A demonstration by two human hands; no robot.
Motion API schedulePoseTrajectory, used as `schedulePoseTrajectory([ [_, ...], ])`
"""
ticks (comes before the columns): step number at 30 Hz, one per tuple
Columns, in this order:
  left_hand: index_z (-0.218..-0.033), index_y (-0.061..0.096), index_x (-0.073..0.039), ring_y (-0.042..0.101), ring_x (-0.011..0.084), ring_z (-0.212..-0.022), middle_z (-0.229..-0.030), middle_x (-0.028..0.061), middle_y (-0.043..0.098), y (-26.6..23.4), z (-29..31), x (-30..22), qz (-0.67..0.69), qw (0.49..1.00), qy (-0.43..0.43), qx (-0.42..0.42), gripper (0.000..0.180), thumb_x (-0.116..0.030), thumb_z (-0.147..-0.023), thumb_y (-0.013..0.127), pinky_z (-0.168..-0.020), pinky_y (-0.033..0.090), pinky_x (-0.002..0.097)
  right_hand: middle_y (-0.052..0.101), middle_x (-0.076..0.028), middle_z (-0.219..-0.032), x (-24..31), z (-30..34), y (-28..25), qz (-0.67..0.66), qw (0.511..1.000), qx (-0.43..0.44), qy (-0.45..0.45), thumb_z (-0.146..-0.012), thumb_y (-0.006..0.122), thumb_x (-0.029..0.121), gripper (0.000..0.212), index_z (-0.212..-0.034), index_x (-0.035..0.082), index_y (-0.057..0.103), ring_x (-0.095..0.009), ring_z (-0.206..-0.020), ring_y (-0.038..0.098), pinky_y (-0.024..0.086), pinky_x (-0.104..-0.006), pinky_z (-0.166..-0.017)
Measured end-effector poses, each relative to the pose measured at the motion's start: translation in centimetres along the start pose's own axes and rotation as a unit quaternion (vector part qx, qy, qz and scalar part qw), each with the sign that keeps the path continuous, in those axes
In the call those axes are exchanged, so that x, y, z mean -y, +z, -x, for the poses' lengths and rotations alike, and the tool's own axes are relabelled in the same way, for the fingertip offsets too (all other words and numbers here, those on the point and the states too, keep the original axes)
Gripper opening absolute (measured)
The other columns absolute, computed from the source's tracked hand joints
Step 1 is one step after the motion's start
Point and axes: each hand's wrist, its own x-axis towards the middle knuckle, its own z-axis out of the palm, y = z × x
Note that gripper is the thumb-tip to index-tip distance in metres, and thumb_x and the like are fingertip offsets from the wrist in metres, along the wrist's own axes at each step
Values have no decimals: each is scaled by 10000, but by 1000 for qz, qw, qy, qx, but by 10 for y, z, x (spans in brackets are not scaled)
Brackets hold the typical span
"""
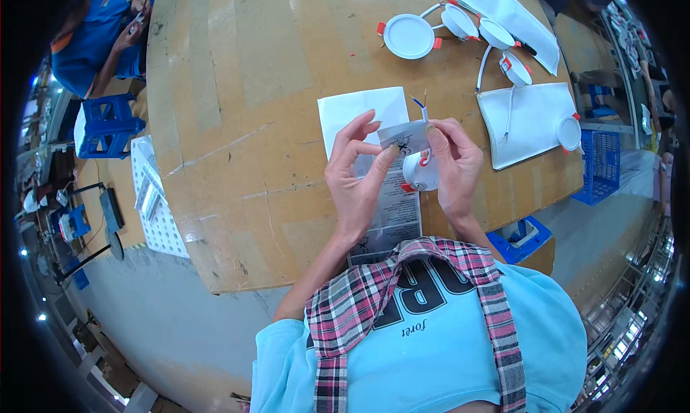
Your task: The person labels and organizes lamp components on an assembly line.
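A small silver-grey label [399, 134] is pinched between the thumb and finger of my left hand [357, 183]. My right hand [458, 170] grips the white cable [425, 116] of a small round downlight, its thumb against the label's right edge. Bare blue and brown wire ends stick out of the cable's top. The downlight [417, 172], white with red clips, hangs below the label between my hands. Under them lies a printed silver label sheet [401, 215], partly hidden by my left hand. Whether the label is stuck to the cable cannot be made out.
A white paper sheet [359, 107] lies beyond my hands on the cardboard-covered table [237, 140]. Several downlights, including a larger round one [409, 36], lie at the far right, near white sheets [521, 100]. Blue crates [598, 165] stand right; a co-worker [97, 39] sits far left.
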Motion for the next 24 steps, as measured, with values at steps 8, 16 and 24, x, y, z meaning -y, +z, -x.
schedulePoseTrajectory([
  [8,-794,638,-23,615,242,-1023,-1207,145,606,-3,1,-4,-22,999,38,14,113,-53,-774,745,-882,481,362,536,-13,-851,1,0,3,-6,1000,-6,7,-936,600,103,170,-977,-60,624,-46,-702,497,409,-197,-626],
  [16,-799,632,-29,630,232,-991,-1126,147,657,0,2,-4,-32,997,64,2,109,-57,-784,737,-862,492,353,534,-5,-846,-1,2,1,7,1000,-7,2,-952,578,124,183,-975,-53,619,-41,-686,481,398,-190,-605],
  [24,-818,634,-26,639,213,-970,-1061,132,688,1,8,0,29,1000,6,0,86,-65,-824,710,-856,491,336,530,8,-842,-1,5,5,-13,999,-4,30,-971,548,145,179,-1021,-23,586,-26,-677,463,385,-181,-584],
])
